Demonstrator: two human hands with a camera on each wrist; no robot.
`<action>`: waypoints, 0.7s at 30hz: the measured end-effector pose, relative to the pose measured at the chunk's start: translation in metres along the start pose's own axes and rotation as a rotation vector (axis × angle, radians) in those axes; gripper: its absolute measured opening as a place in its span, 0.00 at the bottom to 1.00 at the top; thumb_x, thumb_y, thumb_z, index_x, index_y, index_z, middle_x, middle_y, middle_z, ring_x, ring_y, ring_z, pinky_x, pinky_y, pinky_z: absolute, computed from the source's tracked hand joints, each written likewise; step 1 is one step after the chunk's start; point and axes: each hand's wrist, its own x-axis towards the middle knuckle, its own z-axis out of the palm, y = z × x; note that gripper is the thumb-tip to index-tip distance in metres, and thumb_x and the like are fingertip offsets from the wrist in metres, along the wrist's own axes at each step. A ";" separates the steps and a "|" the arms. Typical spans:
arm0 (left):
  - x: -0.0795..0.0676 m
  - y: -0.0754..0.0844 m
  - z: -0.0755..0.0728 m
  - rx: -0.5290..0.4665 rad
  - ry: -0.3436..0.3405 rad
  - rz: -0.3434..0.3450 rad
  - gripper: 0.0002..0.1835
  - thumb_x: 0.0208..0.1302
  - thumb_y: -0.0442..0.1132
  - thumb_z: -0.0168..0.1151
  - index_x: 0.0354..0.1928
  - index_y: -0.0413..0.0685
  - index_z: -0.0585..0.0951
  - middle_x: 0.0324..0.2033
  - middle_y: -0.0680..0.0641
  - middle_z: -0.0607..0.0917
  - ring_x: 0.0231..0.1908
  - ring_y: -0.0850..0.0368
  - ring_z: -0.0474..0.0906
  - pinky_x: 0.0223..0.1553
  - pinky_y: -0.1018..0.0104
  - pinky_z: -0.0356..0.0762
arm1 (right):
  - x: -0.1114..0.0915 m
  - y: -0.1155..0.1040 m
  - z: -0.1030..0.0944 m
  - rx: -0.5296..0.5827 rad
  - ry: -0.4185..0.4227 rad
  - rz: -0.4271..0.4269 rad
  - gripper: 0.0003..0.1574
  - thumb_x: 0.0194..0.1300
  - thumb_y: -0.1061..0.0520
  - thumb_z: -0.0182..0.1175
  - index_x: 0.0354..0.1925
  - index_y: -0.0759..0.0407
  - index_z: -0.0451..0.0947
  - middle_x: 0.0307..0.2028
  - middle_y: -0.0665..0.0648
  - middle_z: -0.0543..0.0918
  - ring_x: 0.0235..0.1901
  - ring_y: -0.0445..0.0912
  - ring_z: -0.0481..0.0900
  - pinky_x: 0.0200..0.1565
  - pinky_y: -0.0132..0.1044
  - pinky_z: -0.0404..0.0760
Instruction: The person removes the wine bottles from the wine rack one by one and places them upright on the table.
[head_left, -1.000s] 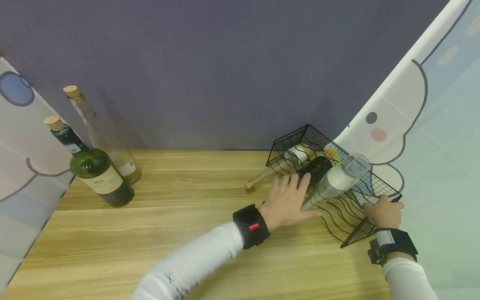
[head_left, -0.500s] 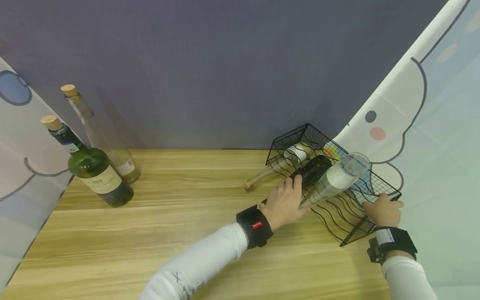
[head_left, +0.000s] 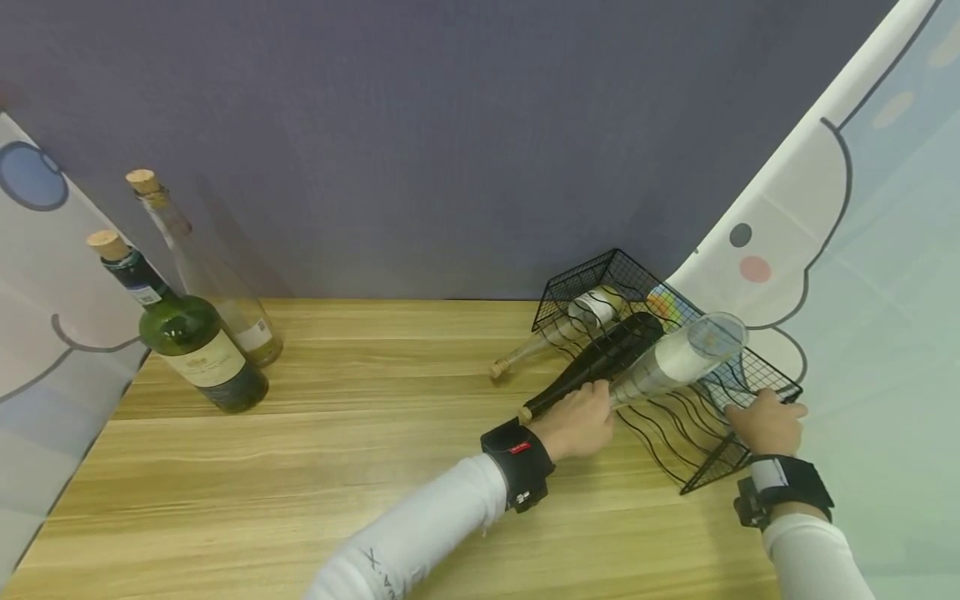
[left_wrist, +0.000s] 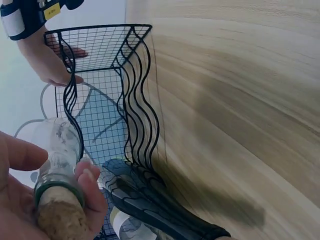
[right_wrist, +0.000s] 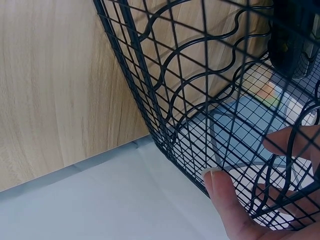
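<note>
My left hand [head_left: 577, 421] grips the neck of a clear glass bottle [head_left: 678, 358], just below its cork [left_wrist: 62, 215] in the left wrist view. The bottle slants across the top of a black wire wine rack [head_left: 712, 471], its base pointing to the back right. Beside it a dark bottle [head_left: 611, 354] lies in the rack, neck toward me. A clear bottle with a pale label [head_left: 596, 308] lies farther back, corked end sticking out to the left. My right hand [head_left: 767, 423] holds the rack's right end, the thumb outside the mesh in the right wrist view.
At the left of the wooden table [head_left: 375, 358] stand a green wine bottle [head_left: 198, 346] and a tall clear bottle [head_left: 225, 292], both corked. A dark grey wall panel [head_left: 420, 150] rises behind, and a cartoon-printed sheet [head_left: 862, 333] borders the right side.
My left hand has moved off the dark bottle, toward me and slightly right, and its spread fingers have curled round the clear bottle's neck. That bottle has shifted slightly. The right hand stays put.
</note>
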 end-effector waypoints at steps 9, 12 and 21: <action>0.006 0.009 0.005 0.135 0.016 -0.113 0.28 0.78 0.53 0.40 0.68 0.40 0.66 0.28 0.51 0.81 0.19 0.61 0.75 0.19 0.71 0.70 | -0.001 -0.001 0.001 0.005 0.020 -0.007 0.42 0.65 0.50 0.50 0.59 0.86 0.53 0.52 0.93 0.57 0.44 0.82 0.69 0.36 0.63 0.78; 0.007 0.012 0.005 0.140 0.006 -0.154 0.29 0.78 0.56 0.39 0.66 0.42 0.68 0.29 0.50 0.84 0.20 0.60 0.77 0.20 0.70 0.71 | -0.002 -0.001 0.001 0.005 0.018 -0.006 0.42 0.65 0.50 0.50 0.59 0.86 0.53 0.51 0.93 0.57 0.43 0.82 0.69 0.36 0.63 0.78; 0.008 0.007 0.011 0.090 0.027 -0.159 0.31 0.76 0.62 0.36 0.55 0.42 0.75 0.23 0.52 0.77 0.19 0.60 0.74 0.20 0.68 0.72 | -0.002 -0.001 0.001 -0.006 0.013 0.002 0.43 0.65 0.49 0.50 0.60 0.85 0.53 0.52 0.93 0.57 0.46 0.83 0.68 0.39 0.64 0.78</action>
